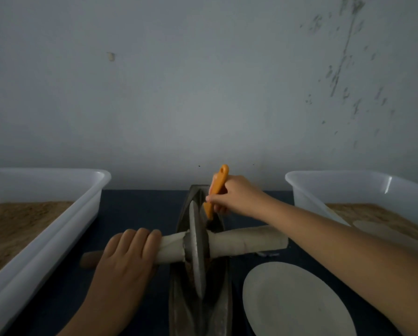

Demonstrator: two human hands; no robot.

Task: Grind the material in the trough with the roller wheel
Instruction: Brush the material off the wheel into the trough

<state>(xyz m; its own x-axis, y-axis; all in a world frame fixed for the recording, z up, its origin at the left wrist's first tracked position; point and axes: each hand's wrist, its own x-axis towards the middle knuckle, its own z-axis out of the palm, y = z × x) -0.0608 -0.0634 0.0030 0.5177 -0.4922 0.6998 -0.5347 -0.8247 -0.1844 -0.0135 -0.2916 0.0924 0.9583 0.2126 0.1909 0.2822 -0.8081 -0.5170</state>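
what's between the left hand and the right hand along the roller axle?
Head view: the upright grey metal roller wheel standing in the dark boat-shaped metal trough. The left hand grips the cloth-wrapped wooden axle; the right hand holds an orange plastic-handled brush.

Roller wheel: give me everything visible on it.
The roller wheel is a thin grey metal-looking disc standing on edge in the dark, narrow trough, aligned along it. A wooden axle runs through its centre, wrapped in pale cloth on both sides. The left hand grips the left handle over the cloth; the right handle is free. Brownish material sits at the disc's base.
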